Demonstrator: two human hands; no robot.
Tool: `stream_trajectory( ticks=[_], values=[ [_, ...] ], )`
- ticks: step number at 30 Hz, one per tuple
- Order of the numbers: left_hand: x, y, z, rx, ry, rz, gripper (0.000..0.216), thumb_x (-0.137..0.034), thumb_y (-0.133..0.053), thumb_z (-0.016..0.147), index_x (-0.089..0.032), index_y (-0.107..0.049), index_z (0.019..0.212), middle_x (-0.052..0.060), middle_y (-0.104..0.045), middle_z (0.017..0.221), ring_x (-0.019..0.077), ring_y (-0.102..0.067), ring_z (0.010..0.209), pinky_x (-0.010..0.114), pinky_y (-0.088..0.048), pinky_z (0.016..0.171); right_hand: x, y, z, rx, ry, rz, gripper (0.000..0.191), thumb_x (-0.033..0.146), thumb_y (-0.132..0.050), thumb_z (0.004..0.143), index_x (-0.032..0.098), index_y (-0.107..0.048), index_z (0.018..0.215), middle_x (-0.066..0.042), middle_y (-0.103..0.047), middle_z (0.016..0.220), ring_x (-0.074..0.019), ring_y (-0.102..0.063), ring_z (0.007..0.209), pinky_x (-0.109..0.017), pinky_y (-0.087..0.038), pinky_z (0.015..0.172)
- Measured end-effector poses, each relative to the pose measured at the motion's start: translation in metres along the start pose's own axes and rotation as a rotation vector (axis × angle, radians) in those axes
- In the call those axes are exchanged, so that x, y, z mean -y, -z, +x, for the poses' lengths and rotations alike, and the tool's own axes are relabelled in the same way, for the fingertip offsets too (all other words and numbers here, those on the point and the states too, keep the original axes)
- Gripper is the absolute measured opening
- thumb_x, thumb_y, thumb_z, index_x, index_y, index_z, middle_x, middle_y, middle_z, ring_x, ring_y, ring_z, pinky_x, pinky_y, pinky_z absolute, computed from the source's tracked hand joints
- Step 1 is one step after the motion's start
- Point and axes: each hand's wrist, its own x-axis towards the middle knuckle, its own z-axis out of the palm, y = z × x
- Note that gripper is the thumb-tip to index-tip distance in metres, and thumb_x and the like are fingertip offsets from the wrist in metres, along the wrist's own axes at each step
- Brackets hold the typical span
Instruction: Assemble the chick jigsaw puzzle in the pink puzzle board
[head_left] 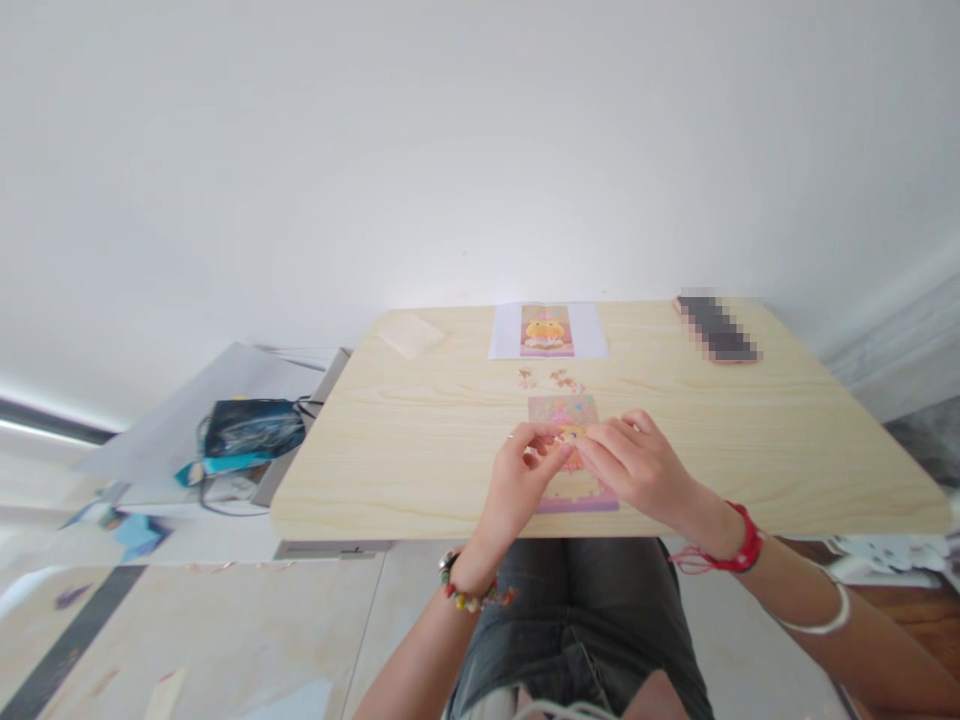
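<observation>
My left hand (523, 475) and my right hand (636, 462) meet over a small picture board (576, 504) near the table's front edge. Pinched between the fingertips of both hands is a small yellow puzzle piece (568, 437); whether it is one piece or two joined, I cannot tell. The board has a pinkish-purple border and a cartoon print, partly hidden beneath my hands. Just beyond it lie loose puzzle pieces in two small groups, one on the left (526, 378) and one on the right (565, 381).
A white sheet with a printed yellow cartoon picture (547, 331) lies by the wall. At the table's back left is a pale paper packet (411, 335); at the back right, a phone (718, 328). Left of the table stands a surface with a dark bag (253, 428).
</observation>
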Motion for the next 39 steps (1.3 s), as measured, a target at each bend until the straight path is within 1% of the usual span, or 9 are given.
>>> stream_trajectory(
  ticks=[3,6,8,11,16,20,25,32,39],
  values=[
    [0.0,0.009,0.005,0.235,-0.021,-0.142,0.03,-0.039,-0.062,0.069,-0.015,-0.056,0.086,0.0,-0.052,0.073,0.0089,-0.046,0.063,0.021,-0.038,0.056,-0.005,0.005,0.0,-0.045,-0.06,0.185,0.018,0.021,-0.045,0.085,0.02,-0.058,0.097,-0.006,-0.056,0.085,-0.0158,-0.052,0.079,-0.032,-0.04,0.071],
    [-0.001,0.019,0.012,0.461,-0.009,-0.219,0.034,-0.042,-0.066,0.065,-0.015,-0.057,0.083,-0.001,-0.05,0.072,0.0092,-0.045,0.063,0.022,-0.039,0.057,-0.012,0.011,0.002,0.032,-0.048,0.367,0.027,0.024,-0.049,0.082,0.023,-0.055,0.109,-0.007,-0.053,0.093,-0.0163,-0.051,0.088,-0.029,-0.043,0.074],
    [-0.004,0.023,0.015,0.544,-0.01,-0.221,0.034,-0.042,-0.067,0.063,-0.015,-0.057,0.08,-0.001,-0.05,0.071,0.0099,-0.045,0.065,0.022,-0.039,0.059,-0.015,0.015,0.006,0.115,-0.02,0.451,0.027,0.024,-0.05,0.082,0.023,-0.055,0.109,-0.006,-0.051,0.094,-0.0158,-0.051,0.09,-0.028,-0.044,0.075],
    [-0.008,0.025,0.019,0.612,0.002,-0.166,0.033,-0.044,-0.066,0.063,-0.015,-0.058,0.077,-0.001,-0.05,0.07,0.0109,-0.046,0.066,0.024,-0.039,0.062,-0.015,0.019,0.009,0.183,-0.011,0.497,0.021,0.023,-0.051,0.081,0.021,-0.058,0.101,-0.006,-0.052,0.092,-0.0153,-0.051,0.088,-0.028,-0.044,0.075],
    [-0.008,0.025,0.02,0.586,0.009,-0.065,0.034,-0.045,-0.063,0.066,-0.016,-0.06,0.082,0.001,-0.054,0.075,0.0119,-0.048,0.068,0.024,-0.039,0.061,-0.01,0.014,0.008,0.201,-0.076,0.434,0.012,0.021,-0.053,0.079,0.019,-0.059,0.089,-0.006,-0.053,0.087,-0.0158,-0.052,0.082,-0.029,-0.044,0.073],
    [0.0,0.023,0.018,0.554,0.008,-0.028,0.031,-0.043,-0.061,0.07,-0.016,-0.06,0.086,0.0,-0.054,0.071,0.0099,-0.046,0.061,0.022,-0.038,0.057,-0.007,0.005,0.0,0.187,-0.127,0.396,0.013,0.022,-0.053,0.079,0.018,-0.058,0.091,-0.007,-0.054,0.088,-0.0167,-0.051,0.08,-0.031,-0.044,0.073],
    [0.005,0.019,0.018,0.543,0.018,-0.048,0.031,-0.04,-0.063,0.068,-0.015,-0.062,0.085,0.0,-0.055,0.072,0.0094,-0.045,0.062,0.021,-0.037,0.057,-0.006,-0.001,-0.008,0.187,-0.107,0.308,0.013,0.021,-0.053,0.079,0.017,-0.057,0.09,-0.007,-0.054,0.089,-0.0172,-0.05,0.08,-0.033,-0.042,0.074],
    [0.005,0.016,0.015,0.53,0.092,-0.149,0.034,-0.041,-0.065,0.066,-0.014,-0.064,0.087,0.002,-0.061,0.072,0.0107,-0.05,0.062,0.023,-0.038,0.06,-0.003,0.003,-0.005,0.157,-0.064,0.245,0.011,0.022,-0.052,0.08,0.015,-0.056,0.088,-0.008,-0.054,0.087,-0.0175,-0.049,0.081,-0.031,-0.039,0.072],
    [0.006,0.01,0.008,0.426,0.111,-0.123,0.037,-0.042,-0.065,0.065,-0.012,-0.065,0.087,0.005,-0.065,0.078,0.0151,-0.055,0.07,0.026,-0.043,0.066,-0.003,-0.002,-0.009,0.173,-0.06,0.182,0.013,0.026,-0.053,0.08,0.014,-0.055,0.085,-0.007,-0.053,0.084,-0.0184,-0.049,0.079,-0.032,-0.037,0.071]
  ],
)
